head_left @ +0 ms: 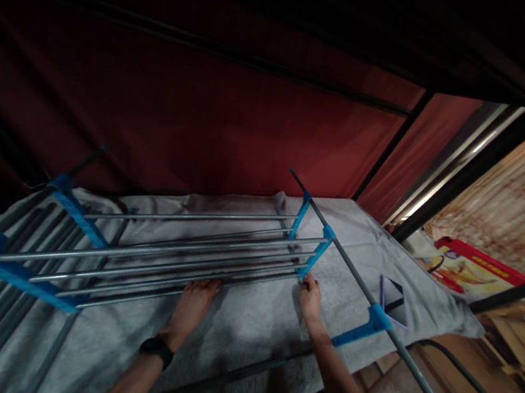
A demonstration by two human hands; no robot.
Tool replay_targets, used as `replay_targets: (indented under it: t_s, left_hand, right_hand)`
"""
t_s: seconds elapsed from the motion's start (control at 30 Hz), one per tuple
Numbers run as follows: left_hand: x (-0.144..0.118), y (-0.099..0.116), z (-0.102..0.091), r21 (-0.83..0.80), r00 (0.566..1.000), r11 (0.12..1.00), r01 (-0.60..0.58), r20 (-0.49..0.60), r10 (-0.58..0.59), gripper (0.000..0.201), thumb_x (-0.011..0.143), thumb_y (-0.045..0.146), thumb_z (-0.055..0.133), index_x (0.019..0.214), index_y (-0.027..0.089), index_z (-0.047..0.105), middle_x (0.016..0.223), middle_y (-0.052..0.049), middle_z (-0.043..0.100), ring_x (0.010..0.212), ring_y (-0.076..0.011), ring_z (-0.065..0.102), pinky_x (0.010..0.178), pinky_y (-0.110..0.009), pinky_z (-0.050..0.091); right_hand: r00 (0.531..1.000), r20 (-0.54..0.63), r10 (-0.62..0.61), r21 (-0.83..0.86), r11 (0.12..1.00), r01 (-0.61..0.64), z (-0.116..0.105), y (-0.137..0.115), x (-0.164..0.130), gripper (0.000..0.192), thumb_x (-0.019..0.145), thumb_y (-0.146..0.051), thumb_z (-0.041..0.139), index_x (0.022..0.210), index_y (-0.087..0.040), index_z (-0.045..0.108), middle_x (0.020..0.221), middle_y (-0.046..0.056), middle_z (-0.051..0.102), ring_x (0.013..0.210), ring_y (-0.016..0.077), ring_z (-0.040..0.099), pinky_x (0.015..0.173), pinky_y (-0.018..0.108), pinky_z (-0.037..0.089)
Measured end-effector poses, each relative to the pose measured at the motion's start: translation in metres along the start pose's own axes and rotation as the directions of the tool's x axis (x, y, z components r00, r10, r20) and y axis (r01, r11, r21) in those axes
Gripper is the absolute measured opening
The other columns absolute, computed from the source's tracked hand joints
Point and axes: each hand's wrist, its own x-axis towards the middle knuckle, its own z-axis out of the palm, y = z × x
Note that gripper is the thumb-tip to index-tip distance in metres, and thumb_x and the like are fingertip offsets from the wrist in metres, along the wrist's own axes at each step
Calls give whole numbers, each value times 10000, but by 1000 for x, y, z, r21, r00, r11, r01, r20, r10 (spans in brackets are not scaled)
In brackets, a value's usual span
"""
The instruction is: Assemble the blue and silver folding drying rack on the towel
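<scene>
Drying rack (pixel 172 248), lying flat on the grey blanket (pixel 244 329). Your left hand (pixel 193 303) rests on its nearest rods, fingers curled loosely over them; your right hand (pixel 310 296) pinches the blue corner bracket (pixel 314 254) at the rack's right end. Risk: the rods may slide or fold and nip your fingers if the bracket gives. Right of the rack lies a phone (pixel 394 301); beyond it, a red box (pixel 477 272), its print too blurred to read.
</scene>
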Motion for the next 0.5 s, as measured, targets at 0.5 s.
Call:
replay_targets:
  t_s: [0.5]
  left_hand:
    - [-48, -3, 15, -270, 955, 949, 165, -194, -222, 420, 1068, 238, 374, 1314, 232, 714, 1352, -134, 698, 1290, -280, 630, 1159, -450, 480]
  right_hand:
    - [991, -99, -86, 43, 995, 90, -20, -49, -62, 351, 878, -375, 521, 1151, -235, 693, 1136, 120, 691, 1105, 312, 651, 1027, 475, 523]
